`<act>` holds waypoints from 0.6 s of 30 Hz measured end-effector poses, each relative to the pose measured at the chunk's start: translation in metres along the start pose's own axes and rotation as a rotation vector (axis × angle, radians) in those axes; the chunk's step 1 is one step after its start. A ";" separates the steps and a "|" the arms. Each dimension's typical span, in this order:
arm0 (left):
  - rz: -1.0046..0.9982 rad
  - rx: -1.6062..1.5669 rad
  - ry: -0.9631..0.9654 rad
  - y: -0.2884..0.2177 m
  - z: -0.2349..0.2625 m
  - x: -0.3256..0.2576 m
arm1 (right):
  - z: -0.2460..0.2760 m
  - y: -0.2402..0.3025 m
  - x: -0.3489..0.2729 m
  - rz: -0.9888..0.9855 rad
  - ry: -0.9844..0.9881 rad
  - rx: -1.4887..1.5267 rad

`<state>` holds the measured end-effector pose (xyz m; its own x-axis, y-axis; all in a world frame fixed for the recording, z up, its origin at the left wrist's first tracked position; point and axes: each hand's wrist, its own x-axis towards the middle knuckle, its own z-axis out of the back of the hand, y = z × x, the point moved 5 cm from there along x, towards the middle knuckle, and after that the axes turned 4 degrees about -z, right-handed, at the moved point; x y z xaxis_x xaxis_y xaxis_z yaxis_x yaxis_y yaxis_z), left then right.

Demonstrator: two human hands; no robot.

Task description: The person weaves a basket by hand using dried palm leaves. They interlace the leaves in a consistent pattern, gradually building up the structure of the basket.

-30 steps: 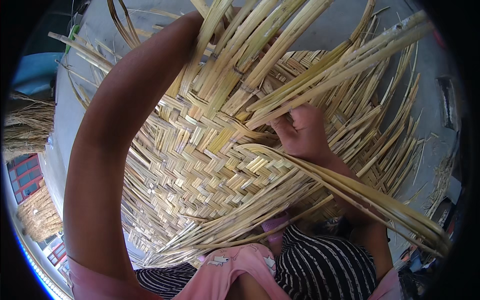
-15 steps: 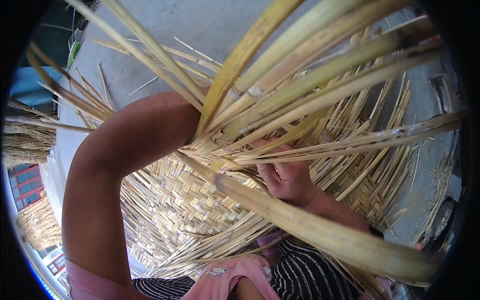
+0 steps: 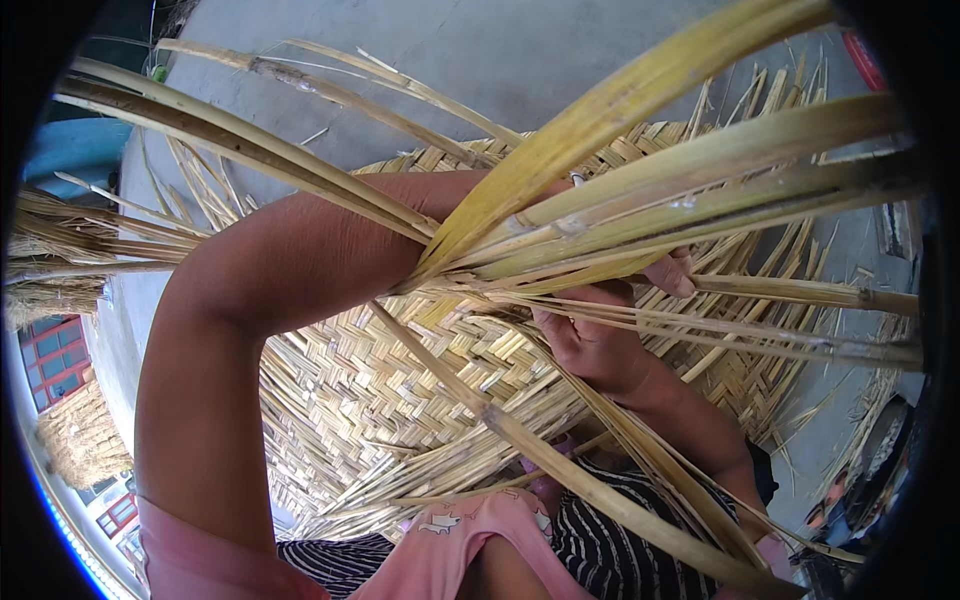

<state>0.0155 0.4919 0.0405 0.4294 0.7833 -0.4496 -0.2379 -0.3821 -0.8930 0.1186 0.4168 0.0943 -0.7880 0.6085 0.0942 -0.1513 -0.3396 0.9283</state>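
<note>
My left arm bends in from the lower left, its forearm passing behind a fan of split reed strips (image 3: 640, 90). Of my left hand (image 3: 566, 186) only a sliver with a ring-like glint shows above the strips; its fingers are mostly hidden. On the right, my right hand (image 3: 600, 345) is closed at the base of the strips, with thin ones running across its fingers. Fingertips press the end of a round reed stalk (image 3: 800, 290); I cannot tell which hand they belong to. Under both arms lies a herringbone-woven reed mat (image 3: 400, 385), its edges still loose strips.
A long stalk (image 3: 580, 470) slants across my lap toward the lower right. Loose reeds (image 3: 190, 175) stick out on the left, near straw bundles (image 3: 80, 430). Grey concrete floor (image 3: 460, 70) lies beyond the mat. Something blue (image 3: 75, 160) stands at the far left.
The raised strips have swung lower and to the right. The slanting stalk has dropped away from the camera, and another stalk now shows by the fingertips. More mat is visible behind.
</note>
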 end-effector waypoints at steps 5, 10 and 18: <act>-0.001 0.003 -0.005 0.004 -0.004 -0.007 | 0.000 0.004 0.003 0.075 -0.054 -0.054; -0.026 -0.007 -0.016 0.006 -0.002 -0.010 | 0.002 -0.004 0.005 -0.017 -0.046 -0.058; -0.112 -0.112 -0.127 -0.006 0.021 -0.019 | 0.010 -0.023 0.018 0.007 -0.214 0.074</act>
<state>-0.0094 0.4890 0.0549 0.3324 0.8771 -0.3468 -0.0933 -0.3353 -0.9375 0.1139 0.4422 0.0779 -0.6427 0.7476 0.1674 -0.0958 -0.2951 0.9506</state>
